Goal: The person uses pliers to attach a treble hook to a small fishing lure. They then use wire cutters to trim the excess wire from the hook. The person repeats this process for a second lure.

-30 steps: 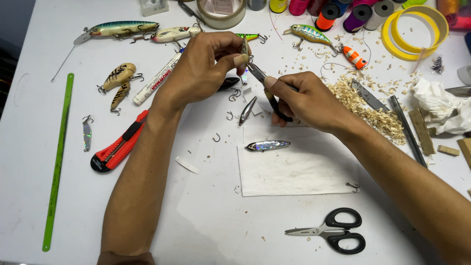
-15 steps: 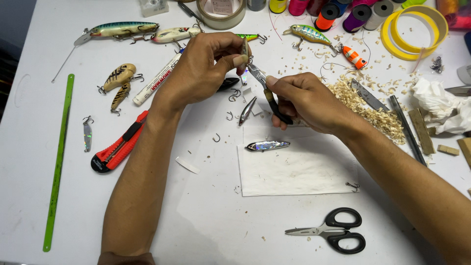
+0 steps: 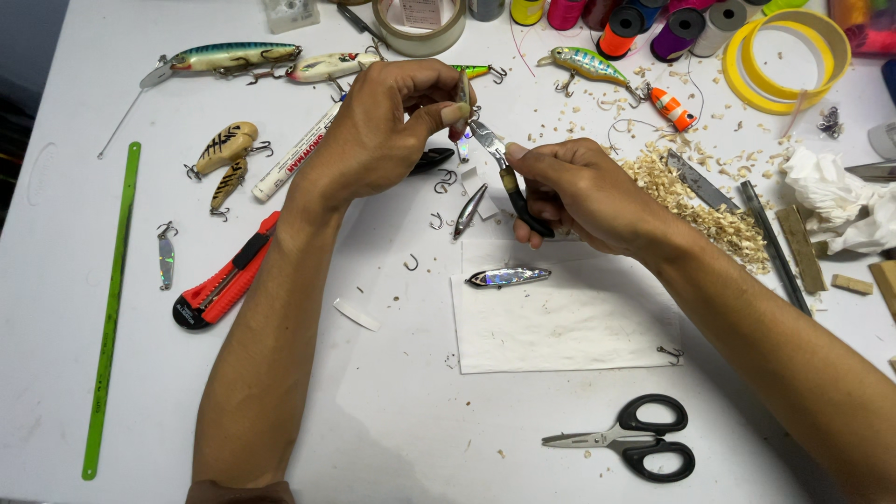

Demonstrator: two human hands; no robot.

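Workbench layout, left to right: a green ruler (image 3: 112, 308) lies lengthwise along the left edge of the white table (image 3: 392, 420). Just right of it rest a small silver spoon lure (image 3: 166, 257) and a red utility knife (image 3: 227, 282), with two tan jointed lures (image 3: 224, 159) above them. Along the top edge lie a long green-backed lure (image 3: 224, 58) and a pale lure (image 3: 331, 66), with a white marker (image 3: 297, 154) placed diagonally below them.

Left hand (image 3: 387, 131): raised over the table centre, fingers clenched in a pinch on a small lure (image 3: 463, 98), held upright between thumb and forefinger. The lure's lower end meets the tool tip.

Right hand (image 3: 574, 196): just right of the left hand, fingers wrapped around the dark handles of small pliers (image 3: 504, 173). The plier nose points up and left, touching the held lure. Whether the nose is closed on a ring or hook cannot be determined.

Below the hands, loose hooks (image 3: 439, 182) and a slim silver lure (image 3: 469, 210) lie on the table. A holographic lure blank (image 3: 509, 277) rests on the upper edge of a white paper sheet (image 3: 560, 327); a treble hook (image 3: 669, 354) sits at the sheet's right corner. Black-handled scissors (image 3: 635, 446) lie nearer the camera.

Farther right: wood shavings (image 3: 695, 210), a metal file (image 3: 700, 182), thread spools (image 3: 653, 23), yellow tape rolls (image 3: 789, 61) and crumpled tissue (image 3: 831, 201).
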